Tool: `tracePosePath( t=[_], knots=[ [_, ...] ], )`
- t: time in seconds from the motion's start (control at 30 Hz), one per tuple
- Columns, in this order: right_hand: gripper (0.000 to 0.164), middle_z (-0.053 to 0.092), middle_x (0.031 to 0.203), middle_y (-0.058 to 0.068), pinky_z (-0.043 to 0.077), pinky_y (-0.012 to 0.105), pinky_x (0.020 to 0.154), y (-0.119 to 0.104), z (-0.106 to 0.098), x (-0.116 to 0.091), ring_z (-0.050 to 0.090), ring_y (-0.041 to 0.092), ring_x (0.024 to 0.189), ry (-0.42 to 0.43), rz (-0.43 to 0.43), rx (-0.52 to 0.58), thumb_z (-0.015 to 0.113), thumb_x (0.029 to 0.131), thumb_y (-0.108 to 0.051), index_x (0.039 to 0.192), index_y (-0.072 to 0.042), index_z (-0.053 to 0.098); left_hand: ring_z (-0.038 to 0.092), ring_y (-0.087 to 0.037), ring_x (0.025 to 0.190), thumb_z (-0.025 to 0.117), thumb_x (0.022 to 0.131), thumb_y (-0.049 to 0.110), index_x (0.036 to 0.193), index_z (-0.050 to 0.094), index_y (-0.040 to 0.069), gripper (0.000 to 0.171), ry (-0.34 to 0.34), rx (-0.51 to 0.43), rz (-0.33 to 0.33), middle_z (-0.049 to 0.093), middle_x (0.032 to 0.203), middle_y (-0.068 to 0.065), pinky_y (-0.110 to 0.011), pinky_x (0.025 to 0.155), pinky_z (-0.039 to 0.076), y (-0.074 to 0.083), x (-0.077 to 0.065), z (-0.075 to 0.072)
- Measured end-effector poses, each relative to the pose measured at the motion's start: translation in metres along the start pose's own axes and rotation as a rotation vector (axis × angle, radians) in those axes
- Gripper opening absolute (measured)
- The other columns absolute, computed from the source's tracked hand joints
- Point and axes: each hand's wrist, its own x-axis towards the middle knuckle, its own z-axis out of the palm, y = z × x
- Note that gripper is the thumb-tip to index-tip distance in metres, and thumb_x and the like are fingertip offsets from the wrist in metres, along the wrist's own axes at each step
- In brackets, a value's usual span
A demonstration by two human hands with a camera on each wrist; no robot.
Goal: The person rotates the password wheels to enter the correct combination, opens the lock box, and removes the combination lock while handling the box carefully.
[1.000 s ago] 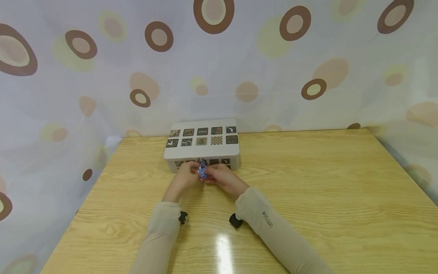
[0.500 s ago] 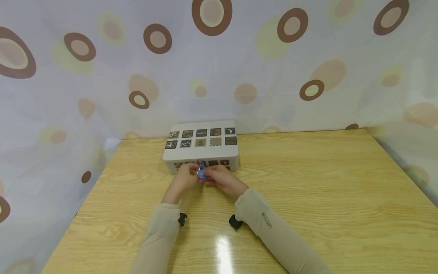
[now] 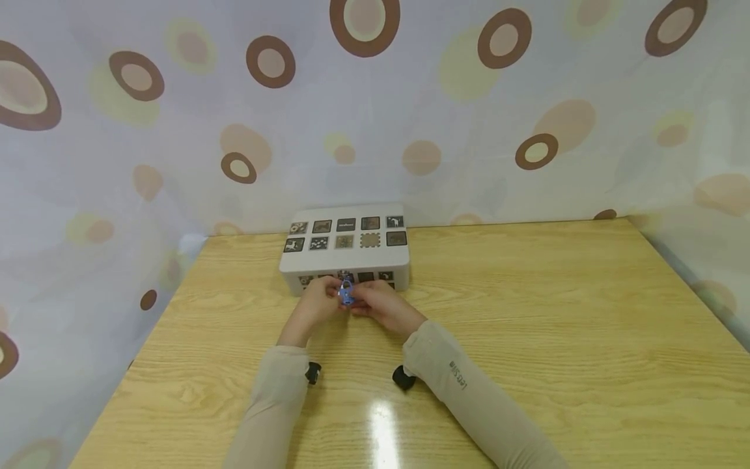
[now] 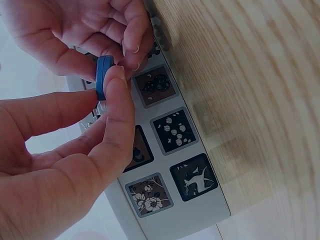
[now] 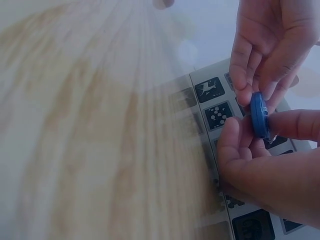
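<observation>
Blue padlock (image 3: pixel 346 295): it is held upright just in front of the catch (image 3: pixel 344 274) on the white box (image 3: pixel 346 260); whether its loop passes through the catch, I cannot tell. The left hand (image 3: pixel 318 299) pinches it between thumb and finger, the tips nearly together with only its thickness between them. The right hand (image 3: pixel 385 306) has it from the other side, also in a narrow pinch, its remaining fingers curled.

The box stands at the far edge of the table (image 3: pixel 527 312), close to the spotted curtain (image 3: pixel 375 195); whether they touch is unclear. More tabletop stretches to the box's right than to its left, and wood runs along its front, beneath the forearms.

There is one padlock, one box, two hands, two beige sleeves (image 3: pixel 469 391) and two black wrist pieces (image 3: pixel 403 378). The lid carries ten square pictures (image 3: pixel 319 243), in two rows of five. The middle one in the back row bears pale lettering too small to read. Writing on the right sleeve looks like "LetsSlim".
</observation>
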Motion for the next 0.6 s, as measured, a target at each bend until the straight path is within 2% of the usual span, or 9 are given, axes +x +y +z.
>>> tracePosePath(
  t=[0.2, 0.6],
  knots=[
    [0.03, 0.065, 0.09, 0.009, 0.051, 0.021, 0.07, 0.0, -0.0002, 0.0004, 0.062, 0.012, 0.077, 0.011, 0.007, -0.014, 0.046, 0.098, -0.004, 0.115, 0.019, 0.054, 0.063, -0.026, 0.08, 0.051, 0.086, -0.01, 0.123, 0.053, -0.013, 0.037, -0.006, -0.024, -0.004, 0.06, 0.089, -0.016, -0.026, 0.066, 0.049, -0.0002, -0.0009, 0.0002],
    [0.029, 0.062, 0.09, 0.008, 0.051, 0.021, 0.071, -0.0015, 0.0008, -0.0001, 0.06, 0.012, 0.077, 0.029, 0.017, -0.026, 0.046, 0.098, -0.003, 0.117, 0.019, 0.052, 0.06, -0.023, 0.079, 0.052, 0.086, -0.01, 0.12, 0.055, -0.013, 0.035, 0.003, 0.008, 0.018, 0.061, 0.089, -0.017, -0.028, 0.069, 0.05, -0.0007, 0.0002, 0.0002]
  ],
)
